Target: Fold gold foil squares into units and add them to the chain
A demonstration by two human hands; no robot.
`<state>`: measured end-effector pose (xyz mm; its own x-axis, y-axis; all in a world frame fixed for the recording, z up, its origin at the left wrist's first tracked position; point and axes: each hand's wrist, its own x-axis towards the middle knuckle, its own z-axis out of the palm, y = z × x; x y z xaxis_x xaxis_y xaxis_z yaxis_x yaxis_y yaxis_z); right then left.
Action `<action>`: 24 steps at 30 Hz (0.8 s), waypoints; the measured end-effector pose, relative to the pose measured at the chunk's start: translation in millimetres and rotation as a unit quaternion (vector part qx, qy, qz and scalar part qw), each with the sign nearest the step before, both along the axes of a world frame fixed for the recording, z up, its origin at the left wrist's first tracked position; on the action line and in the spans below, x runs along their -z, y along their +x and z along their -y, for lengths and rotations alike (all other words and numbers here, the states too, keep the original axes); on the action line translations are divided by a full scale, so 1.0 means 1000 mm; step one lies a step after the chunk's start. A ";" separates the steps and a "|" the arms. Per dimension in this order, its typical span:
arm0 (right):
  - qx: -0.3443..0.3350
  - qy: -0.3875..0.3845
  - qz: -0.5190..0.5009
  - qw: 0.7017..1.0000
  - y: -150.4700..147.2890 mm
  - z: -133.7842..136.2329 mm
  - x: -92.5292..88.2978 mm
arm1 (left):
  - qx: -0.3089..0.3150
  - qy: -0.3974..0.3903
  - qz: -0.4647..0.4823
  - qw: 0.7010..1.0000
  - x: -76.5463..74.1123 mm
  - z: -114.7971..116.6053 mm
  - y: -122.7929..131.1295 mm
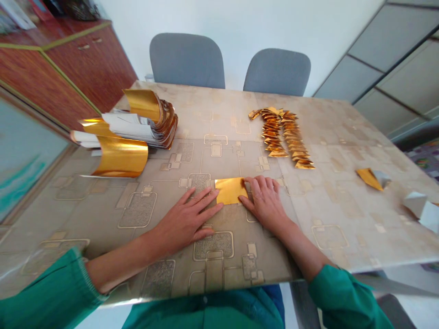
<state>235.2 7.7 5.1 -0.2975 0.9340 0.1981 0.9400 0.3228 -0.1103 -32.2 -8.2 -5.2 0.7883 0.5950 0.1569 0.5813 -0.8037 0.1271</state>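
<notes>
A small rectangle of shiny gold paper (pixel 229 191) lies flat on the patterned tablecloth in front of me. My left hand (pixel 188 217) rests palm down with its fingers spread, fingertips at the paper's left edge. At the right edge, my right hand (pixel 265 198) has curled fingers, with the index finger at the upper corner and the thumb at the lower one. The right end of the sheet is partly hidden under these fingers. Beyond, to the right, two rows of folded gold paper pieces (pixel 272 135) are lined up on the table.
A thick curled stack of gold-and-white paper sheets (pixel 137 130) sits at the back left, with a loose curved gold sheet (pixel 121 157) beside it. Toward the right edge lie a folded gold piece (pixel 369 178) and white paper scraps (pixel 423 210). Grey chairs (pixel 187 59) stand behind the table.
</notes>
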 end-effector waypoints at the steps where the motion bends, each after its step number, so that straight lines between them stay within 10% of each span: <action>1: 0.001 0.003 -0.001 1.000 0.000 0.000 0.000 | -0.002 0.002 0.003 1.000 -0.001 0.001 -0.002; 17: -0.051 -0.009 -0.083 0.995 0.006 -0.006 -0.006 | 0.006 -0.015 0.069 0.997 -0.012 -0.032 0.037; 24: -0.233 -0.040 -0.083 0.968 0.004 -0.007 -0.010 | 0.034 0.034 0.053 0.997 -0.013 -0.028 0.036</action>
